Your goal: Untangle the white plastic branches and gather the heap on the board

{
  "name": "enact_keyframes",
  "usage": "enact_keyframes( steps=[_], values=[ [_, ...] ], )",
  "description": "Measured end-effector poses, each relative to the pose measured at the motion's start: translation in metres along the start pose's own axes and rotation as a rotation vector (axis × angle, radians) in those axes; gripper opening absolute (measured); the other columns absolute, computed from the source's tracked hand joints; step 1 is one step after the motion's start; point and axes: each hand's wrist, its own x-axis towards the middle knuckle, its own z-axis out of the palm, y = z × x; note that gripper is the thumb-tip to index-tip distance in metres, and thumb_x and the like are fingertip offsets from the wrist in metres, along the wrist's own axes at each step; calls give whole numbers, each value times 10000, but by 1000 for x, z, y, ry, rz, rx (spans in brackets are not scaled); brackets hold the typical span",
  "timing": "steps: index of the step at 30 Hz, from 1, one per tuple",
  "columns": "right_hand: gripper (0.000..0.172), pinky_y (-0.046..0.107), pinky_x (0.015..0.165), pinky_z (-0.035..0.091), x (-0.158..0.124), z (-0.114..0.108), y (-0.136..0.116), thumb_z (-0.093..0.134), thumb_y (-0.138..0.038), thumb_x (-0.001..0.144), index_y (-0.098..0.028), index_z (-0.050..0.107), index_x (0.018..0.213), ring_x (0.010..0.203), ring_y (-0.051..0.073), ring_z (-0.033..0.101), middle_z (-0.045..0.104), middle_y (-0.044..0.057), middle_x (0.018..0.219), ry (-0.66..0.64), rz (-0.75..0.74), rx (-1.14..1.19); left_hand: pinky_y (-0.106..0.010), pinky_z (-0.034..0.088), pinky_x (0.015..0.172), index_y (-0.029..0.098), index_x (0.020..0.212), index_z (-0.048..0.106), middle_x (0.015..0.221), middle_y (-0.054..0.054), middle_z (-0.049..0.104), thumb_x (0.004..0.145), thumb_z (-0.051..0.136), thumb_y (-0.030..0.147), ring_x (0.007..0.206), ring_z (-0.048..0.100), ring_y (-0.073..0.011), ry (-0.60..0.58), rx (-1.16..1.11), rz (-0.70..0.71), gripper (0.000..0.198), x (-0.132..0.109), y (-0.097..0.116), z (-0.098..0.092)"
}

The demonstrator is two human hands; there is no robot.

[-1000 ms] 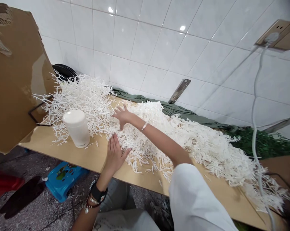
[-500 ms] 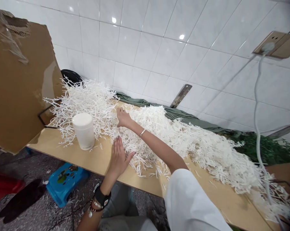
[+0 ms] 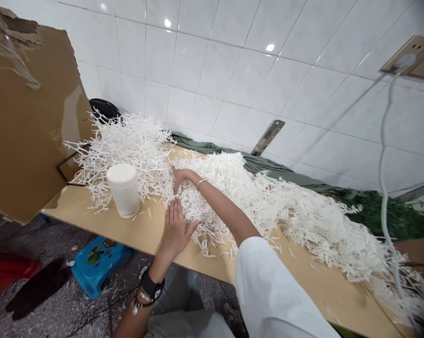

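My left hand (image 3: 177,231) lies flat against the near left edge of a long heap of white branching sprigs (image 3: 229,176), fingers stretched and thumb apart. Just beyond it, my right hand (image 3: 179,178) is bent at the wrist, its fingers pointing down along the heap's left edge. Those fingers are partly hidden, but they look spread, with no sprig visibly gripped. Left of both hands is a looser pile of longer white twigs (image 3: 127,141). In front of that pile, a white lidded cup (image 3: 123,192) stands upright on the wooden table (image 3: 150,237).
A large cardboard box (image 3: 32,126) stands at the left. Green cloth (image 3: 212,146) lies along the tiled wall. A white cable (image 3: 384,164) hangs from a wall socket (image 3: 412,58) over the heap's right end. Below is a blue stool (image 3: 97,265).
My right hand has turned its fingers downward and come slightly nearer to my left hand, at the heap's left edge. My left hand stays almost in place. The view has shifted slightly.
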Motion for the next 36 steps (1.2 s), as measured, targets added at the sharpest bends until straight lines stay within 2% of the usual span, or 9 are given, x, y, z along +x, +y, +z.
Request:
enact_keyframes(
  steps=[5, 9, 12, 15, 19, 22, 26, 31, 36],
  values=[
    [1143, 359, 929, 489, 1, 3, -11, 861, -312, 483, -113, 273, 1444, 1199, 327, 510, 407, 202, 1417, 86, -41, -52, -535, 239, 1123, 13, 1444, 122, 1482, -292, 277, 911, 338, 577, 1401, 227, -349, -33, -17, -7, 805, 1, 0, -2],
    [743, 374, 903, 493, -2, 10, -19, 801, -223, 617, -97, 480, 1276, 1098, 284, 573, 561, 164, 1251, 152, -69, -99, -540, 228, 1128, -6, 1442, 142, 1497, -293, 245, 906, 318, 598, 1410, 192, -360, -73, -33, -26, 827, 2, 0, -3],
    [580, 397, 896, 485, -8, 14, -21, 757, -203, 696, -113, 513, 1214, 1068, 261, 581, 587, 136, 1200, 218, -78, -121, -544, 226, 1128, 10, 1446, 139, 1499, -285, 248, 909, 319, 592, 1412, 194, -348, -55, -33, -12, 813, 1, -1, -3],
    [648, 369, 866, 493, -21, 4, -19, 762, -159, 682, -93, 461, 1252, 1036, 271, 589, 593, 156, 1165, 314, -83, -132, -543, 247, 1122, 18, 1443, 160, 1488, -279, 280, 911, 337, 581, 1409, 209, -344, -39, -25, 5, 795, 1, -3, -1],
    [630, 344, 795, 507, -48, -35, -6, 662, -53, 738, -59, 375, 1298, 978, 264, 596, 600, 164, 1101, 484, -53, -135, -562, 270, 1107, 21, 1426, 227, 1486, -287, 281, 912, 349, 572, 1411, 199, -352, -29, -5, 12, 763, 0, -3, 0],
    [529, 376, 803, 502, -75, -73, 16, 598, -20, 757, -75, 423, 1253, 969, 266, 587, 587, 159, 1107, 593, 7, -136, -561, 262, 1112, 6, 1413, 261, 1494, -296, 253, 915, 329, 576, 1414, 185, -353, -51, 2, 2, 760, 0, -2, -3],
    [555, 428, 849, 479, -115, -105, 57, 705, -154, 707, -75, 493, 1213, 1046, 331, 554, 577, 177, 1145, 649, 80, -155, -545, 236, 1129, -30, 1408, 264, 1504, -300, 220, 917, 311, 582, 1417, 169, -358, -104, 11, -11, 787, 0, 1, -7],
    [593, 448, 890, 481, -154, -102, 106, 656, -323, 755, -96, 488, 1276, 1111, 344, 547, 567, 172, 1239, 599, 234, -112, -551, 243, 1126, -8, 1418, 248, 1503, -288, 238, 918, 330, 572, 1421, 163, -346, -94, 26, 4, 771, 0, 1, -7],
    [742, 517, 1056, 388, -162, -71, 131, 508, -590, 809, -147, 404, 1395, 1314, 366, 391, 384, 134, 1461, 301, 158, -40, -552, 258, 1119, 2, 1406, 272, 1493, -284, 269, 917, 319, 577, 1406, 217, -350, -59, 62, 29, 756, -1, 0, -3]
  ],
)
